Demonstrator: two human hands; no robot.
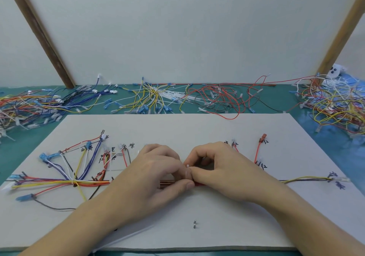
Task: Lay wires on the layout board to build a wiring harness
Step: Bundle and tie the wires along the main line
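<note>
Five loose heaps of wire are seen along the green table [11,157] behind the layout board [197,129]: a mixed heap [21,107] at the far left, partly cut off by the frame edge, then a blue heap [83,98], a yellow and white heap [154,98], a red and black heap [221,98], and a tangled heap [335,105] at the far right, also cut off. On the board's left part, a fan of laid wires [83,165] is gathered into one trunk bundle [88,182], tied with a white tie. Handwritten labels are seen beside the wire ends but cannot be read. One white cable tie [130,236] lies near the board's front edge, and one small pin [195,224] stands just right of it. The left hand [156,176] is curled, and the bundle is pinched between its thumb and fingers at the board's middle. The right hand [215,169] is curled too, fingertips met against the left's over a small white tie end [187,166]; the bundle beneath both hands is hidden. One yellow and dark branch [308,179] emerges rightward.
</note>
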